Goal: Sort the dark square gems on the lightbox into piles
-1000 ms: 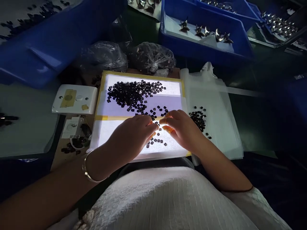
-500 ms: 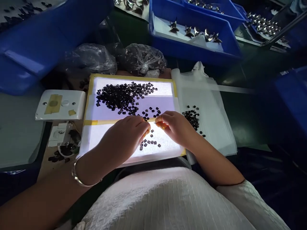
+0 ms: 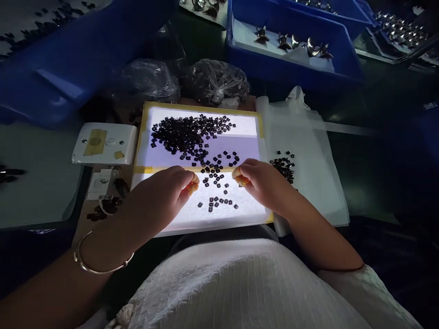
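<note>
A lit panel (image 3: 164,205) edged with yellow tape glows under my hands, with a dense heap of small dark square pieces (image 3: 181,132) on its far part. More of these pieces are scattered singly over its middle and near part. At the left of the scattered ones, my left hand (image 3: 168,189) has thumb and forefinger pinched together. My right hand (image 3: 260,183) is pinched too, above the panel's right side. Yellow coverings wrap the fingertips of both hands. Whatever lies between the fingertips is too small or hidden to make out.
Right of the panel, a second dark pile (image 3: 284,169) rests on white sheets (image 3: 315,178). A white switch plate (image 3: 104,142) stands at the left. Behind are clear plastic bags (image 3: 216,80) and a blue bin (image 3: 291,68) with shiny metal parts; another blue bin (image 3: 68,68) stands far left.
My hands have moved apart, the left one going left off the scattered pieces, so more of them show in the middle. The whole view has shifted slightly.
</note>
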Demonstrator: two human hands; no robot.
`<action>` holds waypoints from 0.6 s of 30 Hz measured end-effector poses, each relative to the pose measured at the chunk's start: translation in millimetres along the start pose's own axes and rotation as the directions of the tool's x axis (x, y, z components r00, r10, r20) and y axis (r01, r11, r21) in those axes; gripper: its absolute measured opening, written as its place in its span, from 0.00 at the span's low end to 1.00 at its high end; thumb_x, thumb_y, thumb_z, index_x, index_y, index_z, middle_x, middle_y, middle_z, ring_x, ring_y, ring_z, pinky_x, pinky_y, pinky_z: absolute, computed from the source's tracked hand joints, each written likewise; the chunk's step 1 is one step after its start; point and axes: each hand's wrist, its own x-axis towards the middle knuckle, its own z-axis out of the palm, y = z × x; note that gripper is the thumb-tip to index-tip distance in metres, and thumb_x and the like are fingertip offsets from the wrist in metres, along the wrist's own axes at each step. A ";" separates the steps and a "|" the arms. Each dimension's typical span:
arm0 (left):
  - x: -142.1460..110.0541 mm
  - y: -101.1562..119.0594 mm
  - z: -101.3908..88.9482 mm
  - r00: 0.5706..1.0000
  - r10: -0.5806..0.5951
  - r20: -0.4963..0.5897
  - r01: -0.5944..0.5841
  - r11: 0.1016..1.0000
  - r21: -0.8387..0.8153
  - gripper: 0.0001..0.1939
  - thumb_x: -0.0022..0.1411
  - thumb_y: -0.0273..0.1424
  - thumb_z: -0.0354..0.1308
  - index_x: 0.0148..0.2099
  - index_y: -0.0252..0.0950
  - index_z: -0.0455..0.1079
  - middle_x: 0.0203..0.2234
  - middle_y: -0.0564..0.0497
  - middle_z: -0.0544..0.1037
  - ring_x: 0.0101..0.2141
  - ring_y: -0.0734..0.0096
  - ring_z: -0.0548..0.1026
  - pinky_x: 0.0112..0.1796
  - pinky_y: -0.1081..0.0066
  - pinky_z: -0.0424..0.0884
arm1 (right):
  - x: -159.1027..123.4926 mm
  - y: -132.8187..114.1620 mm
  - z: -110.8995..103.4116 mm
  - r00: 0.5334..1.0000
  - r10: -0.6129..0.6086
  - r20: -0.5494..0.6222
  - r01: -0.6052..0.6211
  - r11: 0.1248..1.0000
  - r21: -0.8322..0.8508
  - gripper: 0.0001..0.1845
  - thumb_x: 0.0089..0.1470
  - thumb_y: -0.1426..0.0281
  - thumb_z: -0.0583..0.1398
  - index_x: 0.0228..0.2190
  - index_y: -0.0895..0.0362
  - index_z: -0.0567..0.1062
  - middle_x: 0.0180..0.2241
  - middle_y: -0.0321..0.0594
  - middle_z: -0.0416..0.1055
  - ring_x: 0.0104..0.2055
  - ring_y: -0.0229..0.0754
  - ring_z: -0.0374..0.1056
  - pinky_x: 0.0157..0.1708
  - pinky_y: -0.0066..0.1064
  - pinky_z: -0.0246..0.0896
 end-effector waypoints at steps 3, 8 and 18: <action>-0.5 2.9 3.7 0.997 0.080 -0.002 -0.080 0.997 0.004 0.11 0.73 0.32 0.47 0.39 0.39 0.69 0.36 0.45 0.79 0.34 0.60 0.77 0.31 0.63 0.70 | 2.9 -7.5 -1.5 0.989 -0.029 0.144 0.029 1.000 0.001 0.13 0.54 0.85 0.56 0.29 0.56 0.72 0.36 0.38 0.74 0.32 0.37 0.67 0.32 0.32 0.61; 1.8 6.8 6.6 0.984 0.177 -0.029 -0.175 0.983 0.057 0.07 0.72 0.30 0.52 0.45 0.35 0.71 0.38 0.43 0.78 0.40 0.55 0.77 0.38 0.58 0.75 | 8.5 -6.3 -5.8 0.984 -0.018 0.179 0.013 1.000 0.029 0.13 0.56 0.84 0.58 0.32 0.55 0.76 0.38 0.38 0.77 0.35 0.39 0.70 0.32 0.33 0.63; 9.8 17.4 12.3 0.970 0.241 0.015 -0.235 0.930 0.284 0.14 0.71 0.24 0.47 0.39 0.33 0.74 0.28 0.45 0.74 0.31 0.56 0.74 0.32 0.58 0.71 | 25.0 -17.2 10.9 0.964 -0.251 0.084 0.264 0.937 -0.231 0.11 0.67 0.78 0.57 0.37 0.57 0.79 0.40 0.44 0.76 0.43 0.47 0.67 0.41 0.39 0.65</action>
